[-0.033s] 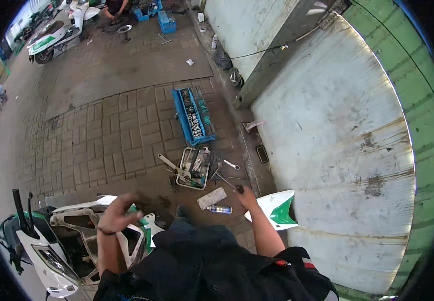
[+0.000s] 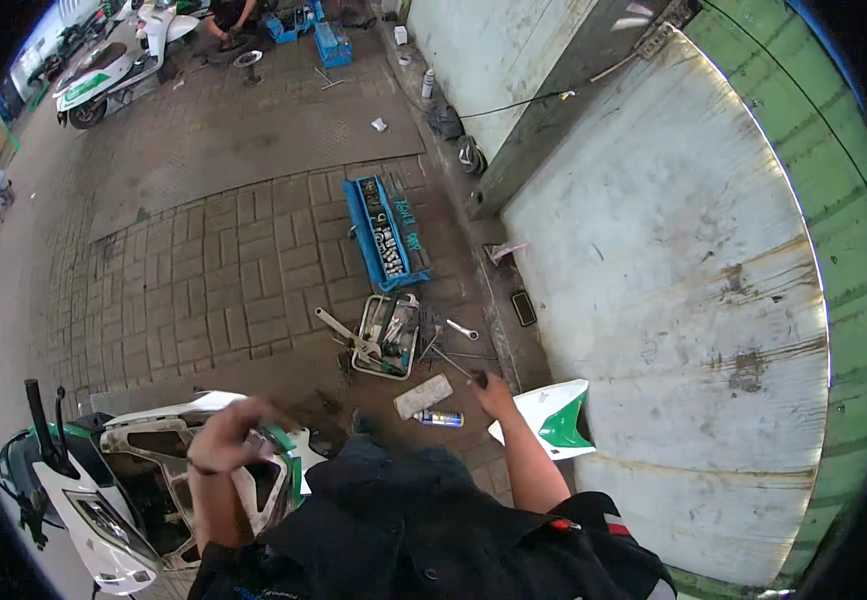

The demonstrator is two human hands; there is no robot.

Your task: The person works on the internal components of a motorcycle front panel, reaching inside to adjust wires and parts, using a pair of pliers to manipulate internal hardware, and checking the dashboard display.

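Note:
My right hand (image 2: pixel 494 398) is closed round the dark handle of a screwdriver (image 2: pixel 453 363). Its thin shaft points up and left, toward a tray of loose tools (image 2: pixel 386 336). Blurred by motion, my left hand (image 2: pixel 233 435) is above the opened body of a white and green scooter (image 2: pixel 143 440) at lower left; its fingers are too smeared to read. Below the screwdriver lie a pale block (image 2: pixel 422 397) and a spray can (image 2: pixel 439 418). A white and green body panel (image 2: pixel 553 420) rests beside my right forearm.
A blue toolbox (image 2: pixel 383 235) full of sockets lies beyond the tray. Near it are a ring spanner (image 2: pixel 462 329) and a phone (image 2: pixel 523 308) by the wall (image 2: pixel 673 300). Another scooter (image 2: pixel 118 70) and a crouching person (image 2: pixel 228 20) are at far left.
My left hand has shifted slightly left and down over the scooter. The right hand and screwdriver have stayed in place.

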